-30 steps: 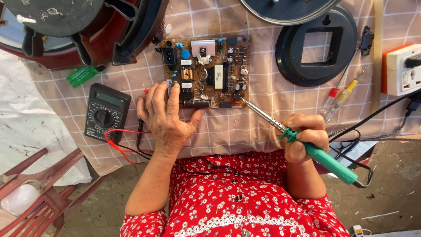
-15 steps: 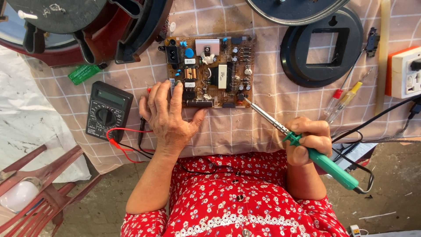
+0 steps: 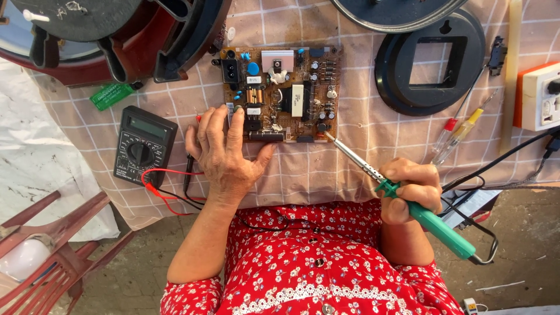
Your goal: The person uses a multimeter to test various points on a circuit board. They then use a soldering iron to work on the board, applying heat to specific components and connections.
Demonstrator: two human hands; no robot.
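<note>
A brown circuit board (image 3: 303,70) with several components lies flat on the checked cloth (image 3: 361,157). My left hand (image 3: 224,154) rests palm down on the cloth, its fingertips on the board's near left corner. My right hand (image 3: 411,189) grips the green handle of a soldering iron (image 3: 434,221). The iron's metal shaft slants up and left, and its tip touches the board's near right corner.
A black multimeter (image 3: 143,146) with red and black leads lies left of my left hand. A black round frame (image 3: 431,64) sits at the back right, two screwdrivers (image 3: 455,134) beside it, a white socket box (image 3: 539,96) at the right edge. Dark red and black housing (image 3: 116,41) fills the back left.
The view has shifted slightly. The iron's tip has stayed at the board's near right corner, and my left hand has kept its place on the near left corner.
</note>
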